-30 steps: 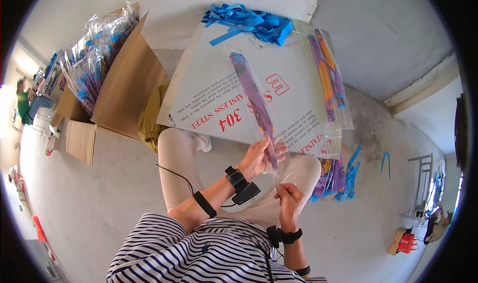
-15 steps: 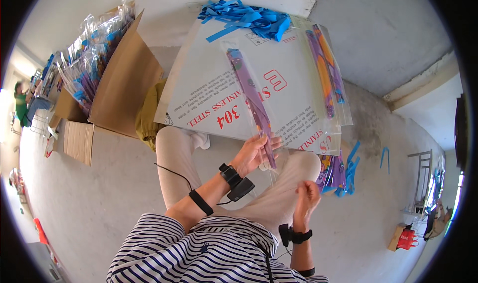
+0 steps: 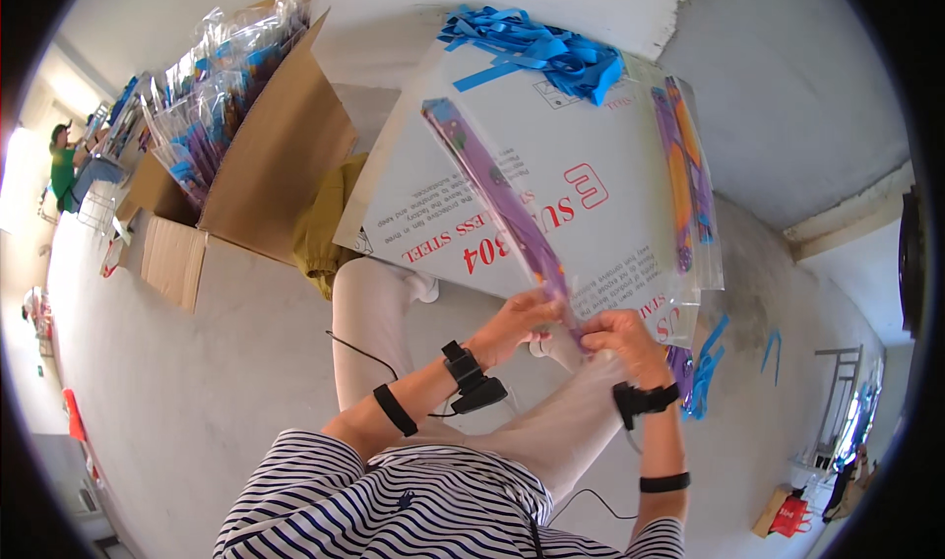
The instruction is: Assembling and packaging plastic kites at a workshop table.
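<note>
A long, narrow purple patterned strip (image 3: 497,195) in a clear plastic sleeve slants over the white sheet-covered board (image 3: 630,136) in front of me. My left hand (image 3: 517,328) is closed on its near end, thumb on top. Right beside it, my right hand (image 3: 625,342) pinches the near tip of the clear sleeve. Several similar purple and orange strips (image 3: 679,175) in clear sleeves lie along the board's right side. At the far edge is a tangled heap of blue ribbons (image 3: 541,52).
An open cardboard box (image 3: 281,155) at left holds many bagged strips (image 3: 212,116). Olive cloth (image 3: 325,229) lies between box and board. Blue ribbon (image 3: 704,372) hangs below the board's right corner. Far left, a person in green (image 3: 64,170); far right, a red bag (image 3: 790,517).
My right hand has come up from beside my knee to the sleeve's near end. The strip and my left hand have shifted slightly, and the whole view has turned a little.
</note>
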`<state>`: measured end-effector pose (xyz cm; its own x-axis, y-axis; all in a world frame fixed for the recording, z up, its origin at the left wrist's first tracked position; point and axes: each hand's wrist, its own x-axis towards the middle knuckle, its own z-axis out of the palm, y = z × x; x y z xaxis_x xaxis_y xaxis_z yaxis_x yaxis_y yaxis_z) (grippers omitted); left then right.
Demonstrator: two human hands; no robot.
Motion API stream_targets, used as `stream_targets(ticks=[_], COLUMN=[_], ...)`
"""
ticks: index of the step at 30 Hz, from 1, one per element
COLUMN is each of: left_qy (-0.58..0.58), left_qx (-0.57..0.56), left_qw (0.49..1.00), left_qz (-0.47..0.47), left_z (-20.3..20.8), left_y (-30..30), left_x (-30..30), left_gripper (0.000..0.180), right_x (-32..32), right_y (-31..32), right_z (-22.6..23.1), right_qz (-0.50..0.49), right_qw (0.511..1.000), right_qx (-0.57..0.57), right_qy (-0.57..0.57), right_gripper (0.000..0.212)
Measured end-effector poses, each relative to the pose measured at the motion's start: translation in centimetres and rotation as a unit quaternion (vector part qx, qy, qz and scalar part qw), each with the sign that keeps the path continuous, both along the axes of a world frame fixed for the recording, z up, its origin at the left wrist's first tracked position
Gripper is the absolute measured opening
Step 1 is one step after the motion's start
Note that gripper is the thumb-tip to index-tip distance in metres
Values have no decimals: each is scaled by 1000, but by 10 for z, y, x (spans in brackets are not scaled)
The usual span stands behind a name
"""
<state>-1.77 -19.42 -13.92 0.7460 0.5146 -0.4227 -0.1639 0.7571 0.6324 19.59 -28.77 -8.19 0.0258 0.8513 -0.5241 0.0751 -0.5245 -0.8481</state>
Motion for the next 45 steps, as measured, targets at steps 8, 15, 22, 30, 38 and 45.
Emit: stream_targets(ticks=[8,15,22,30,38,45], left_qy=[293,434,518,511,347,271], left_qx=[539,761,738,627,342,144], left_qw=[790,473,427,560,859,948], left_qz=[1,-97,-65,180,158,83], left_z=[-10,-34,-70,-77,-45,-47], left_y=[102,214,280,324,252,203], left_x=[-63,-74,-89,-133,-108,-49], left_gripper=[29,80,95,42,16,25], right_x=[111,-58,-70,-28,32,24], right_y=[73,126,120,98,9,-40], right_z=[-35,-72,-104,-98,-65,-72], right_qz=[38,171,178,1,-56,-155], right_qw=[801,752,770,772,803,814], right_qx=[90,240,232,258,93,103], right_qy=[-591,-589,-568,-582,-586,-550], right_gripper=[31,85,87,55,28,9])
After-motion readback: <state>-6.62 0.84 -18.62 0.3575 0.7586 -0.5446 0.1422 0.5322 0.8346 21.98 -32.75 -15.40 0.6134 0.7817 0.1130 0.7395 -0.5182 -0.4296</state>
